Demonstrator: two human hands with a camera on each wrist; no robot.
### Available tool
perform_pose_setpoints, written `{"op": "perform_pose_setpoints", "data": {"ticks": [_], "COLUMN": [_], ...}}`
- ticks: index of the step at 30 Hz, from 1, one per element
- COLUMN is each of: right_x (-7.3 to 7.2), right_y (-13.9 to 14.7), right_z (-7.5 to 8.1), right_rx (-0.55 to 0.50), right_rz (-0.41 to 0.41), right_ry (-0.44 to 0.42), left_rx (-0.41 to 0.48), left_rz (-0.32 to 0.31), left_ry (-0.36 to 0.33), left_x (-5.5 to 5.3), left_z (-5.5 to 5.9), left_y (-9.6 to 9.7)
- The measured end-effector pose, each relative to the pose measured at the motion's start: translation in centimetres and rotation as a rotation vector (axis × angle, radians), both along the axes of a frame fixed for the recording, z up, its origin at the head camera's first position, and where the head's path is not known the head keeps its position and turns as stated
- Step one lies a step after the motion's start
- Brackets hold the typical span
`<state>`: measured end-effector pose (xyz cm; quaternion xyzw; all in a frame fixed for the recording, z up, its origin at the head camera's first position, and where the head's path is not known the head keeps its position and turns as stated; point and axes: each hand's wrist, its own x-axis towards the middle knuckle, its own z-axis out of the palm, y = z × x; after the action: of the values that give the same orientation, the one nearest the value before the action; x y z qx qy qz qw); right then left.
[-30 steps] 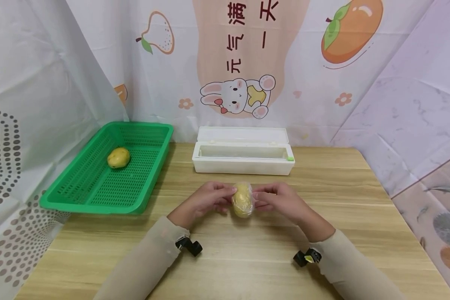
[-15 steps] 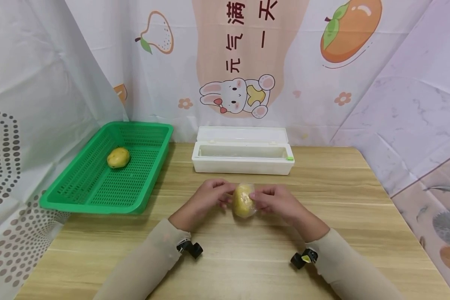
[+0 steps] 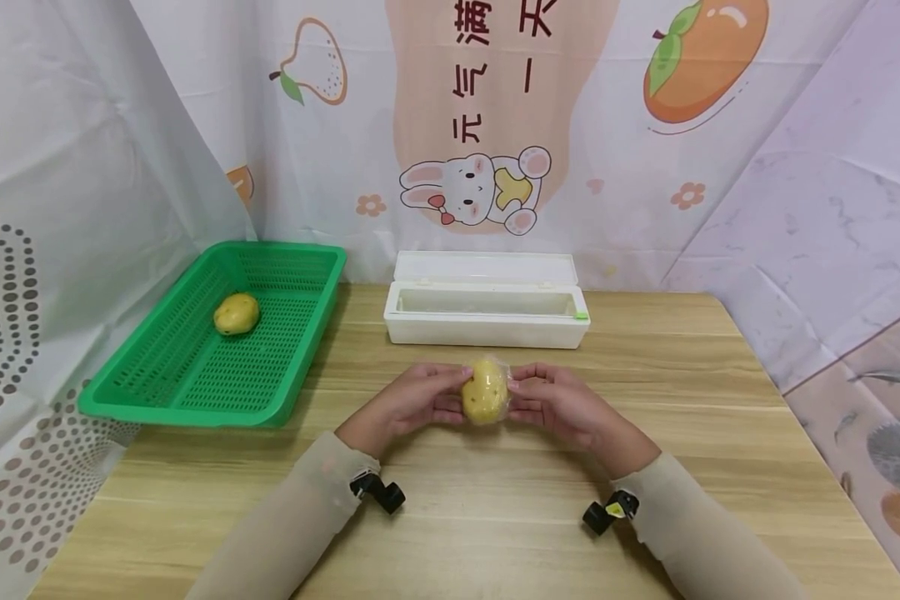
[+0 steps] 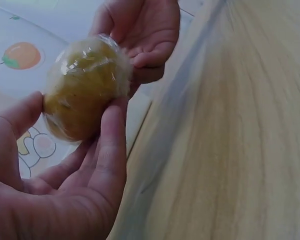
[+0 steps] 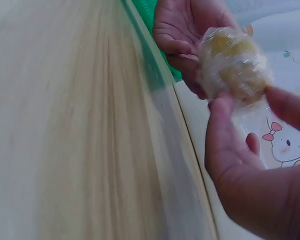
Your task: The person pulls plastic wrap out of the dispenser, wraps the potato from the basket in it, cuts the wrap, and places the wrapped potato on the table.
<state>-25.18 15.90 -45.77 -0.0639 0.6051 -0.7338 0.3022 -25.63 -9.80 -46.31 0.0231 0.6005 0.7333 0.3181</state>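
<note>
A yellow potato [image 3: 484, 393] wrapped in clear cling film is between my two hands, over the middle of the table. My left hand [image 3: 414, 398] grips it from the left, thumb on one side and fingers on the other, as the left wrist view shows. From the right, the thumb and fingers of my right hand [image 3: 562, 402] pinch the other end. Film lies smooth and shiny on the potato [image 4: 82, 95] in the left wrist view. On the side seen from the right wrist, the film [image 5: 237, 65] is bunched and creased.
Behind the hands stands a white cling film box [image 3: 487, 332] with its lid raised. At the left is a green plastic basket [image 3: 288, 392] holding one unwrapped potato [image 3: 237, 314]. A printed curtain [image 3: 615, 192] hangs behind the wooden table [image 3: 480, 533].
The wrapped potato has turned in my hands and risen slightly in view. My right thumb has moved from its front to its right side, and my left hand has closed more firmly round it.
</note>
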Motion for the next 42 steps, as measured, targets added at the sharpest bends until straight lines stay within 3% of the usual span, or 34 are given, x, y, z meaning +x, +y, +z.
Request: {"op": "perform_pose_setpoints", "data": {"ticks": [11,21,29,39,42], "right_x": [-0.1,0.0,0.3,1.1,1.5], "right_y": [-0.3,-0.5,-0.7,-1.2,-1.6], "right_z": [-0.3,-0.9,-0.4,0.5,0.8], "right_rx": [0.256,0.337,0.394,0.501,0.574], "right_rz": [-0.047,-0.033,-0.060,-0.064,-0.055], "right_ry": [0.161,0.200,0.259,0.401,0.487], "left_rx": [-0.045,-0.206,-0.256,-0.300,-0.305], "left_rz": [0.010,-0.016,0.022,0.056,0.072], "left_ry": [0.022,0.148,0.145,0.172,0.178], "left_x": [0.1,0.5,0.3,0.5,0.6], "left_z": [-0.8,-0.8,-1.0,-0.9,-0.7], "left_y": [-0.1,0.4,0.7,1.0,1.1]}}
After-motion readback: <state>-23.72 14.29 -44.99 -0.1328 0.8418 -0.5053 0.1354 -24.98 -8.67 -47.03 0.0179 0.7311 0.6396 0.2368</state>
